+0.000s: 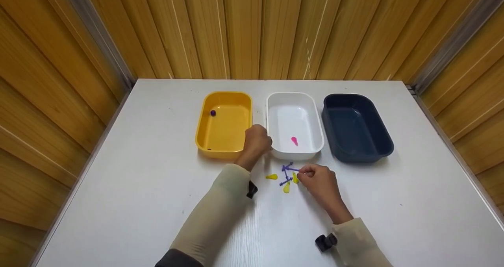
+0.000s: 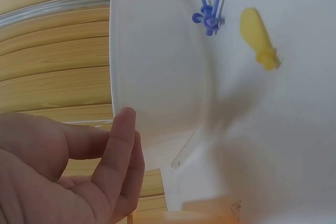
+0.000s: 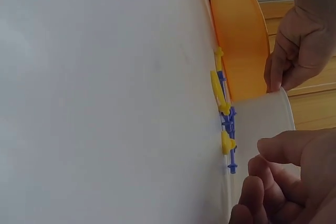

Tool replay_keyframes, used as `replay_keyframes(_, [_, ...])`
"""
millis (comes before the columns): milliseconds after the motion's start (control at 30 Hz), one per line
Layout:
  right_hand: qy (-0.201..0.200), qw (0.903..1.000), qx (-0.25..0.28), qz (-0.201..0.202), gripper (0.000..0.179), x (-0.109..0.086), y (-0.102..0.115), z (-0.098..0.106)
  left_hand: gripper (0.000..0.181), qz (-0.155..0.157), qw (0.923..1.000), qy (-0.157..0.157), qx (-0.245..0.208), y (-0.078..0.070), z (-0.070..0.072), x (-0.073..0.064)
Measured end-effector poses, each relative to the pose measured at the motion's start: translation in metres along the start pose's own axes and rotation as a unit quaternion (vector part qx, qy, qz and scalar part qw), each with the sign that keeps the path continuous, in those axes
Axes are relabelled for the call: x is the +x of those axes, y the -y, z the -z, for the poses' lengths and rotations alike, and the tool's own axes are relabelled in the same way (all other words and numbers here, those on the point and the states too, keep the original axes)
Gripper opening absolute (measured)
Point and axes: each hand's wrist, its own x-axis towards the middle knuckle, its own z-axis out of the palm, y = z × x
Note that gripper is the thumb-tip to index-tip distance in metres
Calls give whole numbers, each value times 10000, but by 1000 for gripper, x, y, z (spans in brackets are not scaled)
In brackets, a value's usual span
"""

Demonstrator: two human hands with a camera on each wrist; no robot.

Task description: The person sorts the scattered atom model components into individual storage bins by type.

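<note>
My left hand [image 1: 258,141] pinches the rim of the white tray [image 1: 296,156] at its near left corner; the thumb tip is partly hidden behind the fingers in the left wrist view. My right hand [image 1: 321,182] hovers by a small pile, its thumb and fingers bent with a gap between them in the right wrist view. Several thin purple sticks [image 1: 286,174] with knobbed ends lie tangled there. Around them are yellow teardrop-shaped pieces [image 1: 271,177]. One purple stick ends right at the right fingertips in the head view. A pink teardrop-shaped piece [image 1: 294,141] lies inside the white tray.
To the left of the white tray stands a yellow tray [image 1: 224,154] with a dark purple bead [image 1: 213,112] in it. A dark blue tray [image 1: 360,156] is on the right. Wood-patterned panels [image 1: 244,30] border the white table [image 1: 138,172].
</note>
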Motion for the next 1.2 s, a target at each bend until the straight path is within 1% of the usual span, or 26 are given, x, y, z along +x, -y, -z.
replay_keyframes(100, [28, 9999, -133, 96, 8, -2, 1, -4, 17, 25, 10000, -13, -38, -1, 1, 0])
replay_keyframes(233, [-58, 9990, -378, 217, 10, -3, 3, -8, 16, 36, 10000, -39, -62, -1, 1, 0])
replay_keyframes(333, [-110, 9981, -560, 213, 13, -3, 3, -10, 15, 42, 10000, -62, -25, -1, 1, 0])
replay_keyframes(467, [-52, 9972, -732, 126, 15, -2, 2, -12, 14, 72, 9999, -91, 28, -1, 0, -1])
replay_keyframes(567, [-59, 9966, -814, 108, 14, -1, 0, -13, 14, 38, 9999, -110, 68, -1, 0, -1])
replay_keyframes(733, [-89, 9964, -845, 77, 11, 0, -2, -14, 15, -25, 9999, -140, 39, 0, -1, -1])
replay_keyframes(900, [-48, 9968, -794, 44, 8, -1, -3, -13, 16, 67, 9999, -112, -16, 0, -2, -2])
replay_keyframes(1133, [-101, 9973, -713, 131, 5, -4, -3, -10, 18, 8, 9999, -159, 19, 0, -2, -1])
replay_keyframes(1200, [-94, 9973, -713, 113, 5, -4, -4, -10, 19, 39, 9999, -132, -11, -1, -1, -1])
